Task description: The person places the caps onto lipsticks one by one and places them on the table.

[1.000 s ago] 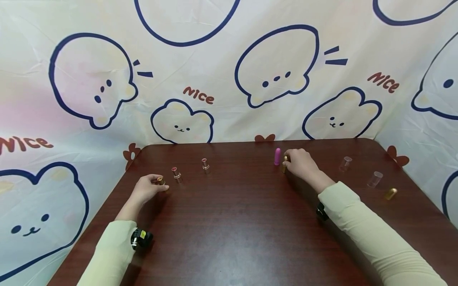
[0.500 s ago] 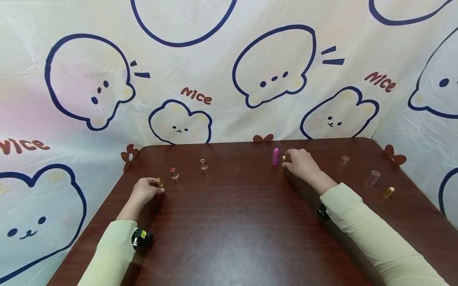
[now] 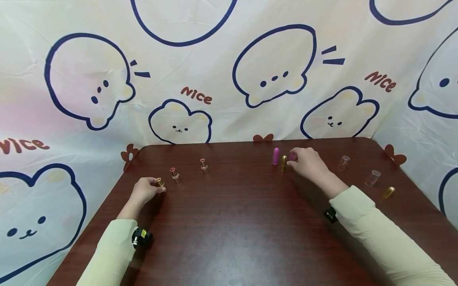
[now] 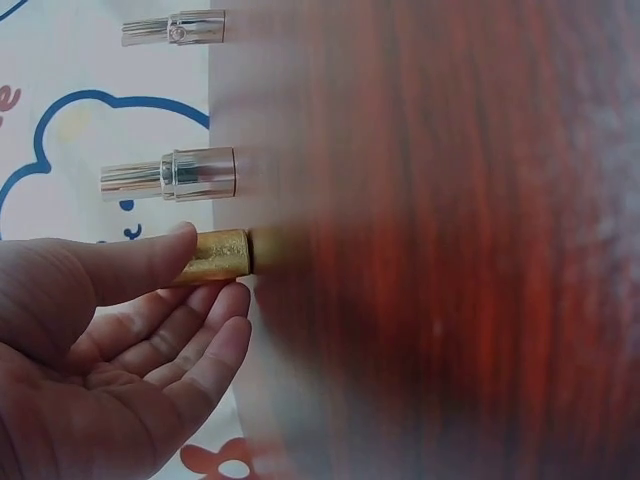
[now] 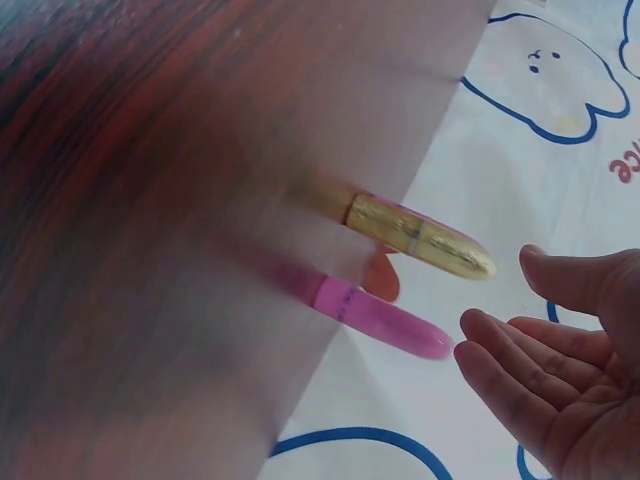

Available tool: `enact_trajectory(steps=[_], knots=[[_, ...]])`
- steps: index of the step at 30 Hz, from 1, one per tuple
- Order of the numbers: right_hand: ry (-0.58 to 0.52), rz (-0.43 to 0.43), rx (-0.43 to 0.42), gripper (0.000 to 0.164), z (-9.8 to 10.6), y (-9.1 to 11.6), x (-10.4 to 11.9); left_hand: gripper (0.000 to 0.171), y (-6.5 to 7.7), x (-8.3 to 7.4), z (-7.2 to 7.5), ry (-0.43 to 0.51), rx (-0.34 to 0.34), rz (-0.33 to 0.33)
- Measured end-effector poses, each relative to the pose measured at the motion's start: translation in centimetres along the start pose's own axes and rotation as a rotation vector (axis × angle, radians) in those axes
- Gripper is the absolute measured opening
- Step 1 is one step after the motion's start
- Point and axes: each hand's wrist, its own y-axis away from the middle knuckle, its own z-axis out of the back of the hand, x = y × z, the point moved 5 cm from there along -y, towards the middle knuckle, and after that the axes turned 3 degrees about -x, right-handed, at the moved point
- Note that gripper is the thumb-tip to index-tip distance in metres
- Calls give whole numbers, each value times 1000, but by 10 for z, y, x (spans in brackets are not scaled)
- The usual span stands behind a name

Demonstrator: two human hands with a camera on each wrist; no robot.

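In the head view my left hand (image 3: 144,190) pinches a short gold lipstick base (image 3: 160,182) at the table's left side. Its thumb lies against the base in the left wrist view, the other fingers below. Two silvery-pink lipsticks without caps, a nearer one (image 3: 174,175) and a farther one (image 3: 204,166), stand beyond it. My right hand (image 3: 308,163) is at the back right, beside a capped pink lipstick (image 3: 292,156). Just left of it stand a capped gold lipstick (image 3: 284,163) and another pink lipstick (image 3: 276,156). The right wrist view shows thumb and fingers (image 5: 500,385) spread, fingertips close to a pink lipstick's tip (image 5: 432,342).
Two clear caps, one farther back (image 3: 344,163) and one nearer (image 3: 373,178), are on the right part of the brown table (image 3: 229,222). A gold cap (image 3: 389,193) is close to them. A patterned cloth (image 3: 229,71) hangs behind the table.
My right hand has let go of the capped gold lipstick and shifted right, baring a pink lipstick beside the fingers. The left hand keeps its pinch on the gold base, almost still.
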Motion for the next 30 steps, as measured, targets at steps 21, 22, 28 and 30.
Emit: enact_trajectory(steps=[21, 22, 28, 30], knots=[[30, -35, -102, 45, 59, 46, -31, 26, 2, -8, 4, 13, -34, -71], [34, -37, -107, 45, 61, 48, -33, 25, 2, -8, 4, 15, -37, -79], [48, -50, -130, 45, 72, 59, -45, 20, 3, -10, 3, 31, -52, -106], [55, -56, -137, 45, 76, 63, -49, 20, 3, -11, 3, 36, -52, -111]])
